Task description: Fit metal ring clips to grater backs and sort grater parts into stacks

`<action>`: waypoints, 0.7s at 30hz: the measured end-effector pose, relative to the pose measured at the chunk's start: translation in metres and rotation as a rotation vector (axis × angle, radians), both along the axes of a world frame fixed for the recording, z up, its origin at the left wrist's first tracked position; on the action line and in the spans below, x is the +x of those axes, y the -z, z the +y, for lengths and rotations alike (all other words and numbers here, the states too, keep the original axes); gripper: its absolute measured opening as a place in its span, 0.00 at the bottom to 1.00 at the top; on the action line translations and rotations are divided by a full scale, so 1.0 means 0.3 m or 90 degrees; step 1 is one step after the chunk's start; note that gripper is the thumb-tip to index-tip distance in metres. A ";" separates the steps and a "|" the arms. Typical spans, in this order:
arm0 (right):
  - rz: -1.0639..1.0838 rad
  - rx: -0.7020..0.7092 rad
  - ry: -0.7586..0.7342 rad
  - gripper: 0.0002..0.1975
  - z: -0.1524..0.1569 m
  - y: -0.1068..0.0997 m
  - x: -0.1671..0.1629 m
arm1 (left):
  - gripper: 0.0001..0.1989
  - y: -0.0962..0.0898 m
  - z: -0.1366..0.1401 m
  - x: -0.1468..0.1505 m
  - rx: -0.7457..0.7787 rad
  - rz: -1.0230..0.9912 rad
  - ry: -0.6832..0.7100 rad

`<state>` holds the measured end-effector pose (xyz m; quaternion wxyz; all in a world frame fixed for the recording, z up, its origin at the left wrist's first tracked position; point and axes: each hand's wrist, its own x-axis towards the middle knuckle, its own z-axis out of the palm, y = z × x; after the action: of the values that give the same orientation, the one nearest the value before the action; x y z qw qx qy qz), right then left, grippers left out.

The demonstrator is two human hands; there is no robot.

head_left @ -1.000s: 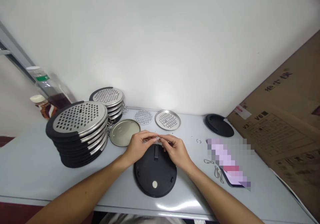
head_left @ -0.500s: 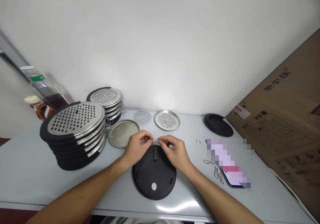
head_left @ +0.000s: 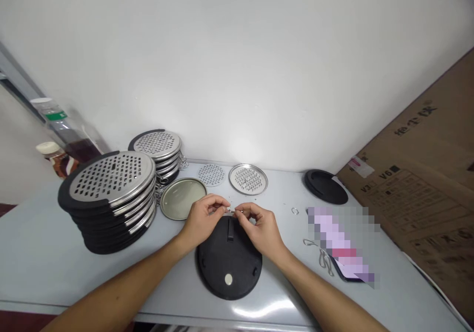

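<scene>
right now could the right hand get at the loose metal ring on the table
Probably yes: nothing visible stands between the right hand and the loose metal ring on the grey table. That hand pinches a small metal piece, though, so it may need to let go first.

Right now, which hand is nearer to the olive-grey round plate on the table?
Left. The left hand is close by the olive-grey round plate, just off its near right side; the right hand is farther to the right, beyond the left hand.
</scene>
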<state>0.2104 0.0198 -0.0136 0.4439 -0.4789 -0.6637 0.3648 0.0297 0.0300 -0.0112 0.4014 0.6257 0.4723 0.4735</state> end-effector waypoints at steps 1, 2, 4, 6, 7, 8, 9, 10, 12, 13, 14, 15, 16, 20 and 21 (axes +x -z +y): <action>0.004 -0.003 -0.002 0.07 0.000 0.002 0.001 | 0.06 -0.003 0.001 -0.003 -0.006 -0.001 0.010; 0.007 -0.007 -0.007 0.08 0.000 0.004 0.002 | 0.07 -0.007 0.002 -0.006 -0.015 -0.004 0.021; 0.012 -0.011 -0.014 0.08 0.000 0.009 0.004 | 0.08 -0.013 0.002 -0.012 -0.035 -0.017 0.040; 0.015 -0.010 -0.014 0.08 -0.001 0.012 0.006 | 0.08 -0.017 0.000 -0.015 -0.056 -0.032 0.054; 0.017 -0.008 -0.012 0.07 -0.001 0.013 0.006 | 0.09 -0.018 -0.001 -0.016 -0.064 -0.037 0.059; 0.019 -0.008 -0.010 0.07 -0.001 0.014 0.007 | 0.09 -0.019 -0.003 -0.017 -0.069 -0.040 0.061; 0.021 -0.008 -0.008 0.07 -0.001 0.015 0.006 | 0.09 -0.019 -0.004 -0.017 -0.072 -0.041 0.062; 0.023 -0.008 -0.007 0.07 -0.001 0.015 0.006 | 0.10 -0.019 -0.005 -0.018 -0.075 -0.042 0.061; 0.029 -0.012 -0.008 0.08 -0.001 0.015 0.004 | 0.10 -0.018 -0.006 -0.018 -0.074 -0.035 0.058; 0.032 -0.014 -0.009 0.08 -0.001 0.015 0.003 | 0.10 -0.018 -0.007 -0.018 -0.070 -0.027 0.054; 0.037 -0.017 -0.012 0.08 -0.001 0.014 0.002 | 0.10 -0.018 -0.007 -0.017 -0.063 -0.016 0.051; 0.041 -0.018 -0.016 0.08 -0.001 0.013 0.000 | 0.10 -0.020 -0.007 -0.017 -0.053 -0.003 0.048; 0.043 -0.019 -0.021 0.08 -0.002 0.012 -0.001 | 0.09 -0.022 -0.007 -0.016 -0.041 0.010 0.044; 0.053 -0.020 -0.037 0.08 -0.006 0.004 -0.004 | 0.08 -0.034 -0.016 -0.009 0.011 0.058 0.039; 0.055 -0.022 -0.038 0.08 -0.006 0.002 -0.003 | 0.08 -0.036 -0.019 -0.007 0.020 0.067 0.037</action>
<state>0.2094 0.0180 -0.0143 0.4528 -0.4503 -0.6512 0.4099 0.0276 0.0243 -0.0005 0.3794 0.6697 0.4668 0.4355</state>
